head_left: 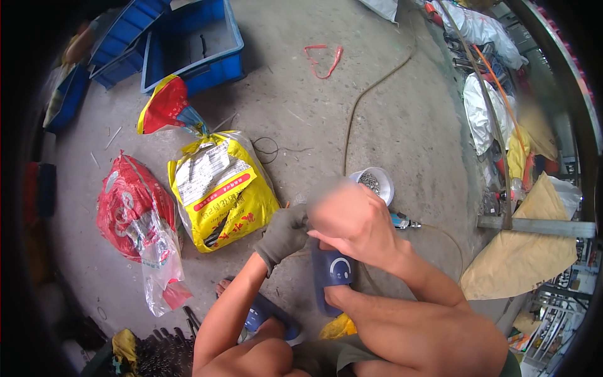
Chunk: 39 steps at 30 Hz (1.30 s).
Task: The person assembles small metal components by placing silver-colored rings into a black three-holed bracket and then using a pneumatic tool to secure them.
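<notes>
Concrete floor (301,119), hands (284,232) (one gloved), round tub (387,188)

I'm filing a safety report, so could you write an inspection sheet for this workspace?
Surface: grey floor, with small marks and scraps.
Job's things: white tub holding small metallic pieces; blue-and-metal tool near it, partly hidden.
Clutter: red strip; yellow bag; red bag.
Grippers: gloved left hand and bare right hand, close together; anything held is unclear.
Cables: brown hose across the floor.
Surroundings: blue crates, upper left; white sack, right.
</notes>
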Available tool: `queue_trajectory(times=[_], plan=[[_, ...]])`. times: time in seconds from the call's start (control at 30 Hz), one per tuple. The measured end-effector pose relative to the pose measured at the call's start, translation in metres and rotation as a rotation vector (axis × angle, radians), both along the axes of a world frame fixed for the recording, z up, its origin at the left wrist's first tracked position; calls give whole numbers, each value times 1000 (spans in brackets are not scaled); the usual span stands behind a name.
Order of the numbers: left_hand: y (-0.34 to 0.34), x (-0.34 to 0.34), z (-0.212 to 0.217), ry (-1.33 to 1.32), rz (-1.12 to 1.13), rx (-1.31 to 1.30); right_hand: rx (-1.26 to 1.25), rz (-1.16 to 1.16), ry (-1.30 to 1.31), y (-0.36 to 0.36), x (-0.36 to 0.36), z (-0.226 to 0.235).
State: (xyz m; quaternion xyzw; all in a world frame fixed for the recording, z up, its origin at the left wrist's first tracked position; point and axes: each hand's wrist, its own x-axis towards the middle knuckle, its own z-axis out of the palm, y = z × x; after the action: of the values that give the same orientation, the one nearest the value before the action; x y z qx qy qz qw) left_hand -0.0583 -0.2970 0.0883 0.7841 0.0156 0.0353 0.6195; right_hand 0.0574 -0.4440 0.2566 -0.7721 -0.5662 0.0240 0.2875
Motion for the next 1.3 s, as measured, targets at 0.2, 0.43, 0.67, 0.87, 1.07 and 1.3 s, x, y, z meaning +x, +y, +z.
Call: queue_trajectory(times=[0.2,0.43,0.67,0.87,1.07,1.3], plan=[[-8,14,7,-26,-23,11,-48,-5,-44,-12,3,-15],[2,3,58,-90,34,-329,-13,5,29,1,-16,-55],[-15,12,84,10,238,-352,113,-474,449,-46,40,-59],[-25,12,70,-126,282,-231,-652,-305,237,-92,104,-160],[-38,13,62,-123,282,-69,-734,-273,209,-97,106,-178],[-40,16,62,-121,325,-79,-439,-376,288,-112,106,-171]])
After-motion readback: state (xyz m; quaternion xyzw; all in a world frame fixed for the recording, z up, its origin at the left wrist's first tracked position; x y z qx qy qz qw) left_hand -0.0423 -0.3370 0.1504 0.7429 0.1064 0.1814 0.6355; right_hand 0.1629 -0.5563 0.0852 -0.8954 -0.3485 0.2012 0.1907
